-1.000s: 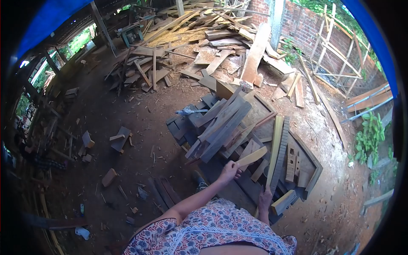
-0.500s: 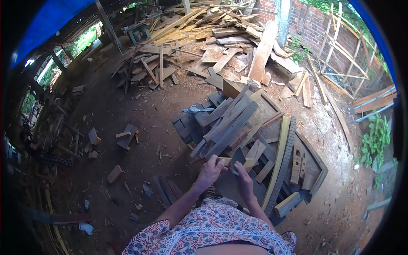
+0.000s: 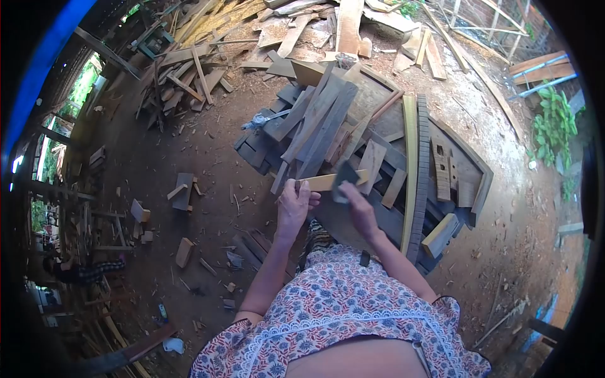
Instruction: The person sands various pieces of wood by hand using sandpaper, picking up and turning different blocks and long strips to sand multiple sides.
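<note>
My left hand (image 3: 295, 206) is closed around the near end of a narrow pale wood strip (image 3: 320, 183). The strip points to the right, over the workbench. My right hand (image 3: 359, 211) is closed on a dark, folded sheet that looks like sandpaper (image 3: 345, 175). This sheet lies against the strip, and the strip's far end shows past it. Just beyond my hands, several long grey-brown boards (image 3: 324, 123) lie stacked on the bench. A short wood block (image 3: 373, 162) rests to the right of the sandpaper.
A long yellowish strip (image 3: 410, 170) and a dark notched strip (image 3: 421, 176) cross the bench at right. A mortised wood piece (image 3: 442, 170) lies beyond them. Offcuts (image 3: 184, 252) litter the dirt floor. Scrap wood (image 3: 189, 79) is piled behind. A person (image 3: 82, 271) is at far left.
The view has tilted downward and turned, so the bench and hands sit higher in it. My hands are a little farther apart, and more of the strip shows between and past them.
</note>
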{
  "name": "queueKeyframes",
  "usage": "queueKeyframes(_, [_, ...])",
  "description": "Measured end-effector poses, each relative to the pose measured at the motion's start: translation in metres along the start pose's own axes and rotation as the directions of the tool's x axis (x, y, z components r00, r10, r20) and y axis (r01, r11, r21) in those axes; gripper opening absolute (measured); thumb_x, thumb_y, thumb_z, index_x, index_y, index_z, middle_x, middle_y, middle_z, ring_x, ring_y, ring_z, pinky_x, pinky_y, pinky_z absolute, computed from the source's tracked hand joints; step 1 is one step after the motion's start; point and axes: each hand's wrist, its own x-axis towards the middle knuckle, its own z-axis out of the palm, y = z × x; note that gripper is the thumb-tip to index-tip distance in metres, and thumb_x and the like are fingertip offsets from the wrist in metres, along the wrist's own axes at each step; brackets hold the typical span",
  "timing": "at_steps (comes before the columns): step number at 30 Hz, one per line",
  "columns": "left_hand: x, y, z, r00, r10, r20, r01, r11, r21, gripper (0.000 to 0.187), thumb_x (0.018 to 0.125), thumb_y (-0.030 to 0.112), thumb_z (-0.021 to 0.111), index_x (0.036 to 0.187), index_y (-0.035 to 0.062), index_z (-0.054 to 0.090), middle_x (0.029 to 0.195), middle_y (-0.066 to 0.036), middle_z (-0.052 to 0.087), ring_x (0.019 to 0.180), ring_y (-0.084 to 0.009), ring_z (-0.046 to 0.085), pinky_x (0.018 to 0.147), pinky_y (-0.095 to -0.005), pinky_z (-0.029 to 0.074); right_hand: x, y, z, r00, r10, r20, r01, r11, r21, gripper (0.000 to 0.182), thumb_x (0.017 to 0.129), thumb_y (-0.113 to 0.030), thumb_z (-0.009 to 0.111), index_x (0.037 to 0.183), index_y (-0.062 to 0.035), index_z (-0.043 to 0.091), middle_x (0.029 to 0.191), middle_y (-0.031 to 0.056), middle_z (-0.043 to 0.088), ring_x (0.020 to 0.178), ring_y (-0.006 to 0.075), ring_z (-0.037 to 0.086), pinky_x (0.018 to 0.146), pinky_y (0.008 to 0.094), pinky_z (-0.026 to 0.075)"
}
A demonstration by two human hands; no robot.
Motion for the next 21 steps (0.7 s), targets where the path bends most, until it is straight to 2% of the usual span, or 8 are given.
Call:
queueKeyframes(3, [-0.008,0.011,-0.009,0.994,-0.088,0.058,0.091,0.995,-0.05,0.025,0.095,0.023,0.047,0.094,-0.0019,0.049,0.078,-0.014,0.066,0.068,-0.0177,0.066,0.061,-0.0303,0.053,-0.014,0.066,-0.004,0.932,0.362,-0.021,-0.36,0.931,0.061,0.04,0.083,0.009,0.043,0.12,-0.0025,0.052,0.123,0.0184,0.054,0.114,0.0288,0.053,0.096,0.0345,0.045])
queueKeyframes(5, [-0.013,0.013,-0.011,0.994,-0.079,0.071,0.079,0.997,0.007,0.024,0.095,0.022,0.047,0.096,-0.0021,0.05,0.079,-0.015,0.066,0.068,-0.0185,0.066,0.062,-0.0305,0.053,-0.003,0.041,-0.025,0.934,0.35,-0.077,-0.345,0.936,0.072,0.041,0.08,0.011,0.043,0.118,-0.003,0.053,0.121,0.017,0.056,0.112,0.0282,0.055,0.095,0.0343,0.046])
queueKeyframes(10, [-0.016,0.013,-0.013,0.977,0.174,0.127,-0.2,0.951,0.236,0.027,0.094,0.021,0.05,0.113,0.0012,0.051,0.082,-0.012,0.066,0.074,-0.0163,0.066,0.067,-0.0296,0.053,0.033,-0.059,-0.04,0.992,-0.095,0.088,0.094,0.995,0.016,0.046,0.078,0.011,0.051,0.12,-0.0074,0.053,0.124,0.0134,0.054,0.115,0.0265,0.053,0.099,0.0357,0.042])
queueKeyframes(12, [-0.015,0.01,-0.012,0.984,0.124,0.127,-0.139,0.984,0.113,0.027,0.094,0.021,0.05,0.113,0.0018,0.052,0.083,-0.011,0.066,0.075,-0.0155,0.065,0.068,-0.029,0.053,0.032,-0.049,-0.034,0.971,-0.216,0.103,0.219,0.975,-0.022,0.045,0.077,0.01,0.051,0.118,-0.008,0.055,0.123,0.0137,0.055,0.116,0.0268,0.053,0.1,0.0365,0.042])
queueKeyframes(15, [-0.017,0.0,-0.013,0.991,0.062,0.12,-0.056,0.997,-0.057,0.025,0.094,0.019,0.051,0.113,0.003,0.053,0.084,-0.009,0.064,0.075,-0.0138,0.064,0.069,-0.0276,0.052,0.012,0.046,-0.022,0.989,0.151,-0.002,-0.15,0.987,0.061,0.044,0.08,0.012,0.046,0.119,-0.0064,0.055,0.12,0.0167,0.057,0.112,0.0301,0.054,0.095,0.0358,0.045])
queueKeyframes(17, [-0.017,0.0,-0.017,0.991,0.06,0.116,-0.048,0.994,-0.102,0.024,0.094,0.018,0.051,0.112,0.0036,0.054,0.084,-0.008,0.063,0.075,-0.0129,0.063,0.069,-0.0267,0.052,-0.005,0.076,-0.039,0.856,0.516,-0.035,-0.516,0.857,0.015,0.04,0.081,0.009,0.043,0.117,-0.0044,0.056,0.116,0.0163,0.059,0.106,0.0298,0.058,0.09,0.0363,0.047])
queueKeyframes(19, [-0.02,0.006,-0.016,0.99,-0.075,0.116,0.088,0.99,-0.11,0.022,0.094,0.018,0.051,0.11,0.0035,0.056,0.085,-0.006,0.062,0.076,-0.0121,0.062,0.07,-0.0252,0.052,-0.004,0.068,-0.042,0.879,0.476,-0.028,-0.477,0.879,-0.027,0.039,0.082,0.009,0.043,0.117,-0.0036,0.055,0.115,0.0165,0.06,0.106,0.0296,0.058,0.09,0.0362,0.047])
queueKeyframes(21, [-0.021,-0.001,-0.014,0.995,-0.028,0.091,0.04,0.99,-0.136,0.022,0.094,0.019,0.053,0.108,0.0028,0.056,0.085,-0.007,0.062,0.077,-0.0118,0.062,0.07,-0.0256,0.051,-0.008,0.05,-0.047,0.894,0.447,-0.021,-0.447,0.892,-0.071,0.038,0.082,0.009,0.043,0.116,-0.0028,0.055,0.114,0.0167,0.06,0.105,0.0294,0.059,0.09,0.0361,0.047])
